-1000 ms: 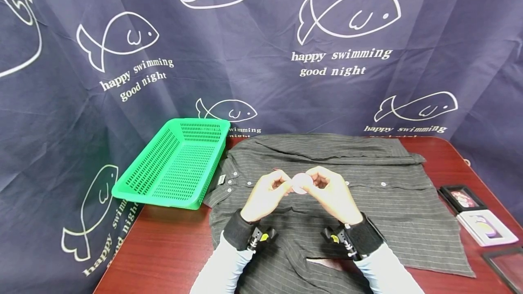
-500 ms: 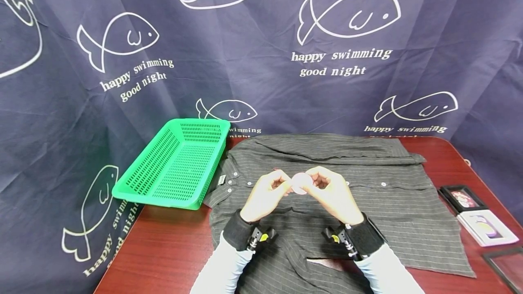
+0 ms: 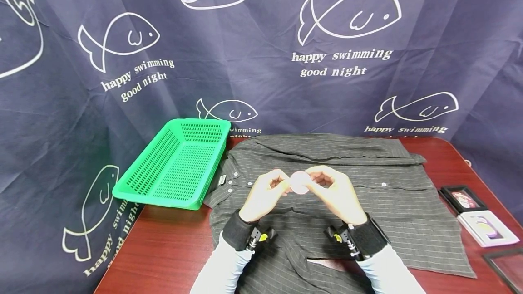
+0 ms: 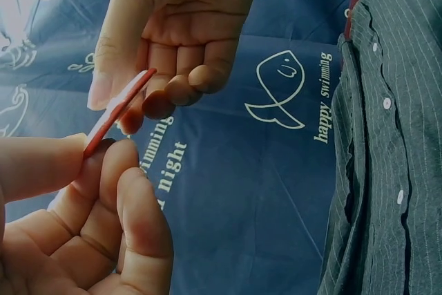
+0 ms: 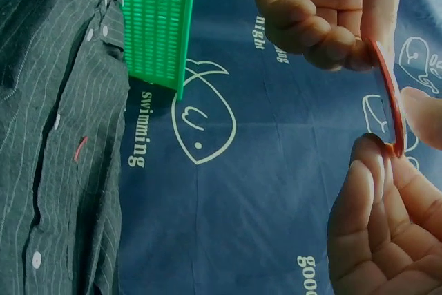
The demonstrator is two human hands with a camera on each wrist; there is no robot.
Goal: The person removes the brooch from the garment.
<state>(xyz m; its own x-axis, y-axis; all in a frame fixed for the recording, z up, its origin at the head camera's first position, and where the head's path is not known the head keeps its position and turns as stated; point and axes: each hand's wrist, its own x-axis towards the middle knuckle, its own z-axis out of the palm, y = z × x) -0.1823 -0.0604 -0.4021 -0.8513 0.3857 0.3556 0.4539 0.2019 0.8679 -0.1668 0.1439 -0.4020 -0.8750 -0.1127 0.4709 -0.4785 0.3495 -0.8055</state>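
Observation:
A thin round disc (image 3: 300, 183), pale pink on the face turned to me, is held up above a dark striped shirt (image 3: 400, 226). Seen nearly edge-on in the left wrist view, the disc (image 4: 119, 111) has a red rim. My left hand (image 3: 262, 198) pinches its left edge between thumb and fingers. On the opposite edge, my right hand (image 3: 338, 196) pinches it the same way. The right wrist view shows the red rim of the disc (image 5: 392, 101) between both hands. A small red strip (image 5: 81, 148) lies on the shirt. What the disc is, I cannot tell.
A green plastic basket (image 3: 184, 167) stands at the table's back left. Along the right edge lie a black framed item (image 3: 463, 198), a white framed item (image 3: 486, 227) and a dark frame (image 3: 506, 267). A blue fish-print curtain (image 3: 261, 58) hangs behind the table.
My right hand has shifted very slightly, and the disc has moved a touch to the left. A shirt button beside my right hand is now covered. Both hands keep hold of the disc.

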